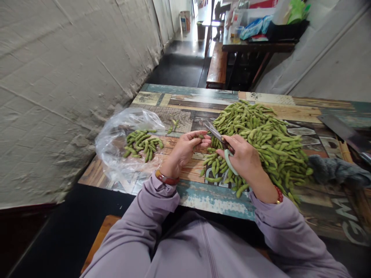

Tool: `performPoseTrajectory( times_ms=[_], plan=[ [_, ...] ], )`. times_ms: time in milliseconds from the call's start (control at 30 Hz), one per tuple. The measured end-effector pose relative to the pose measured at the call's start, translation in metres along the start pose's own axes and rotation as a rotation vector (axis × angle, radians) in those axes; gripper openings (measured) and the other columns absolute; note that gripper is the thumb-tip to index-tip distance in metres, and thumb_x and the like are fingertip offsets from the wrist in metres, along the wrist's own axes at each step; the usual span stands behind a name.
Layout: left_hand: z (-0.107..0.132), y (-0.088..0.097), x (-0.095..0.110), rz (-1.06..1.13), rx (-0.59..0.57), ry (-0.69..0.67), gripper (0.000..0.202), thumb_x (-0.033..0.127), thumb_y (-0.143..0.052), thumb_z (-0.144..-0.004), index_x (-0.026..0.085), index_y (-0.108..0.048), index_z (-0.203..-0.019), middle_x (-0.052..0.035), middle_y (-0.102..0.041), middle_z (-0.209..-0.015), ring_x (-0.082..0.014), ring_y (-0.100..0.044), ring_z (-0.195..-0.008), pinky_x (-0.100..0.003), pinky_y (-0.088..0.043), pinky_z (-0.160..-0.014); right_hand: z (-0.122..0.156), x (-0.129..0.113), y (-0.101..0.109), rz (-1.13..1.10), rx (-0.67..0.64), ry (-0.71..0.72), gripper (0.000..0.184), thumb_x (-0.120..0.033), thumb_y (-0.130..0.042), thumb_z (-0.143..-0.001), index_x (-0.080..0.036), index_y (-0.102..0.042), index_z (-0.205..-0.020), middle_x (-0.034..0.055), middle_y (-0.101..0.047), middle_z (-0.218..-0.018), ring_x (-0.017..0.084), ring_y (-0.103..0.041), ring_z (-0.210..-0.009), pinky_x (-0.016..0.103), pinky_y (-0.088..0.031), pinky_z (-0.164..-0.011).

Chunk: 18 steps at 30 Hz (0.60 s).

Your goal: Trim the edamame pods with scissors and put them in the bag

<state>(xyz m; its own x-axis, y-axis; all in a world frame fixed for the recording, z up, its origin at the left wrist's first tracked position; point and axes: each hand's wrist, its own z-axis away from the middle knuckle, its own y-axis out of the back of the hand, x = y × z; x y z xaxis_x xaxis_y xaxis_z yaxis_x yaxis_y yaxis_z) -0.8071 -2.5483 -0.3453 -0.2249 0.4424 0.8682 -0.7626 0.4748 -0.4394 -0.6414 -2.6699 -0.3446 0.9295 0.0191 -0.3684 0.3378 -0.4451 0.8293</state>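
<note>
My left hand (185,150) pinches a green soybean pod (200,136) at its fingertips, just above the patterned table (208,197). My right hand (246,158) grips a pair of scissors (216,134) with pale green handles; the blades point left toward that pod and are slightly apart. A large heap of green pods (261,135) lies under and to the right of my right hand. A smaller batch of pods (143,143) rests on a clear plastic bag (116,143) at the left.
A rough white wall runs along the left. A few pod scraps (174,125) lie behind the hands. A cleaver (344,133) and a grey cloth (336,170) sit at the right edge. A bench (218,65) and a cluttered dark table (255,46) stand beyond.
</note>
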Motion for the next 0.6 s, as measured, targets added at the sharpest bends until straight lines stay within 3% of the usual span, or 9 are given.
performPoseTrajectory(
  times_ms=[100,167,300,600],
  plan=[
    [0.0008,-0.0004,0.0003,-0.007,-0.013,-0.004,0.019,0.01,-0.072,-0.076,0.009,-0.072,-0.095,-0.0101,-0.076,-0.089,-0.0126,-0.071,-0.072,-0.024,-0.057,-0.071,0.0004,-0.0001,-0.0015,0.0,0.02,0.002,0.032,-0.03,-0.064,-0.09,-0.021,-0.065,-0.121,0.0091,-0.071,-0.106,0.025,-0.069,-0.091,0.032,-0.052,-0.071],
    [0.0009,0.0005,0.0002,-0.031,-0.033,-0.017,0.02,0.014,-0.075,-0.074,0.01,-0.072,-0.093,-0.0103,-0.076,-0.088,-0.0122,-0.069,-0.067,-0.021,-0.053,-0.061,0.0008,-0.0001,-0.0026,0.001,0.023,0.004,0.032,-0.029,-0.064,-0.09,-0.021,-0.065,-0.121,0.0087,-0.071,-0.105,0.025,-0.068,-0.091,0.032,-0.052,-0.071],
    [0.0002,0.0027,-0.0002,-0.076,-0.047,-0.042,0.025,0.021,-0.08,-0.07,0.011,-0.073,-0.092,-0.0071,-0.076,-0.086,-0.0053,-0.057,-0.05,-0.017,-0.041,-0.047,0.0014,0.0001,-0.0035,0.004,0.022,0.006,0.033,-0.029,-0.064,-0.089,-0.02,-0.065,-0.121,0.0089,-0.071,-0.104,0.025,-0.068,-0.09,0.032,-0.051,-0.07],
    [-0.0002,0.003,-0.0019,-0.169,-0.036,-0.051,0.03,0.029,-0.084,-0.066,0.013,-0.072,-0.088,-0.0046,-0.075,-0.077,-0.0015,-0.045,-0.04,-0.016,-0.029,-0.039,0.0015,-0.0002,-0.0028,0.003,0.007,0.012,0.033,-0.029,-0.065,-0.089,-0.02,-0.066,-0.121,0.0088,-0.071,-0.106,0.025,-0.068,-0.091,0.032,-0.05,-0.069]
  ],
)
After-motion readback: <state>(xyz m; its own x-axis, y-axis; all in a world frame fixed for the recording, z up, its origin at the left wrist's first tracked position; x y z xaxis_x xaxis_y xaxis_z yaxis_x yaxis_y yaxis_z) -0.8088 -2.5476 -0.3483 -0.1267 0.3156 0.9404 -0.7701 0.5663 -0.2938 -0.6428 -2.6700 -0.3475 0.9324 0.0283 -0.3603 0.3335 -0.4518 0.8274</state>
